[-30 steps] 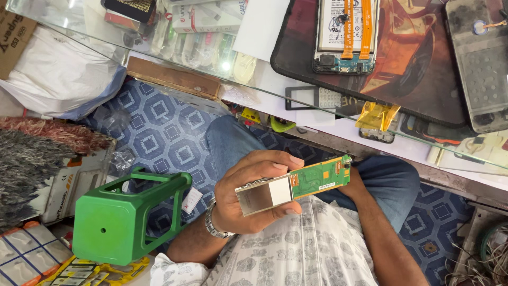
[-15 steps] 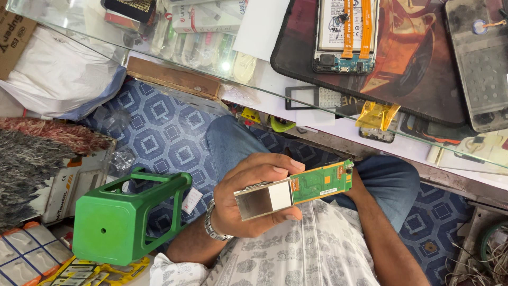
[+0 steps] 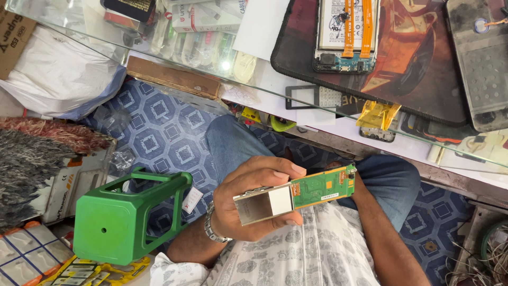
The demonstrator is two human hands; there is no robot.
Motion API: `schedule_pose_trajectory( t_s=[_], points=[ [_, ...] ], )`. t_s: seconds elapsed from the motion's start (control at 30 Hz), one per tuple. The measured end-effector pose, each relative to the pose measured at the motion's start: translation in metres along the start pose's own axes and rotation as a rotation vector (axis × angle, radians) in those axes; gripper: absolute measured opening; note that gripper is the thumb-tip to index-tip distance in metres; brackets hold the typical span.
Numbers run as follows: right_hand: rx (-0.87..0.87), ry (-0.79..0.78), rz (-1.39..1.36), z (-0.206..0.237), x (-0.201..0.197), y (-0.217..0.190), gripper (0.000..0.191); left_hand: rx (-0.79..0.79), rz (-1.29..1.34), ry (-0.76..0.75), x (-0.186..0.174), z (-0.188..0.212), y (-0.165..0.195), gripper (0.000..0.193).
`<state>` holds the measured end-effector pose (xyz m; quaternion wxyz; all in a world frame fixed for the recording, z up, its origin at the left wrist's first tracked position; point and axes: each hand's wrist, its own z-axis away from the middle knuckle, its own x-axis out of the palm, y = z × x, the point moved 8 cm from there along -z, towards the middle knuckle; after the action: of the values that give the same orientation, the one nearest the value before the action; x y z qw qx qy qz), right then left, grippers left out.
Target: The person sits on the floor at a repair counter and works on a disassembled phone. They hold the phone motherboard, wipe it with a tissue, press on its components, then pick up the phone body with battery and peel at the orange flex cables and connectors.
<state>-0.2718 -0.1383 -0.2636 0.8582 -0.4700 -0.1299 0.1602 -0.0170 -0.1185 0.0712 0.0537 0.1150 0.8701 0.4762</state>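
While closed, left hand (image 3: 254, 198) grips circuit board (image 3: 296, 194)

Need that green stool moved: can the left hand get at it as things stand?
Probably yes. The stool lies beside the left forearm with nothing between, but the left hand is gripping the board and would have to free itself first.

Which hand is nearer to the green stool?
Left. The left hand grips the circuit board at its metal end, nearer the stool; the right hand, mostly hidden behind its green end, is farther.
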Motion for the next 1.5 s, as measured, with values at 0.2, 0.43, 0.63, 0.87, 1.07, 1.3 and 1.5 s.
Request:
schedule_pose_trajectory(
  t_s=[0.2, 0.43, 0.63, 0.87, 1.07, 1.3, 1.5],
  points=[
    [0.244, 0.120, -0.196, 0.000, -0.005, 0.017, 0.024, 0.008, 0.028, 0.003, 0.001, 0.001, 0.000, 0.059],
    [0.136, 0.069, -0.076, 0.001, 0.004, 0.009, 0.015, 0.012, 0.005, 0.002, -0.002, 0.005, 0.006, 0.059],
    [0.146, 0.023, -0.058, -0.001, 0.007, 0.005, 0.016, 0.016, -0.014, 0.003, -0.001, 0.003, 0.012, 0.059],
    [-0.110, -0.312, -0.412, 0.009, 0.037, -0.031, 0.023, 0.017, 0.001, 0.005, -0.001, 0.001, 0.015, 0.060],
    [0.049, -0.171, -0.436, 0.011, 0.039, -0.031, 0.022, 0.014, -0.005, 0.007, -0.002, 0.001, 0.020, 0.059],
    [0.046, -0.148, -0.308, 0.016, 0.041, -0.037, 0.022, 0.014, 0.025, 0.017, -0.003, 0.003, 0.020, 0.057],
    [0.037, -0.144, -0.274, 0.016, 0.041, -0.036, 0.022, 0.003, 0.039, 0.016, -0.003, 0.004, 0.020, 0.057]
  ],
)
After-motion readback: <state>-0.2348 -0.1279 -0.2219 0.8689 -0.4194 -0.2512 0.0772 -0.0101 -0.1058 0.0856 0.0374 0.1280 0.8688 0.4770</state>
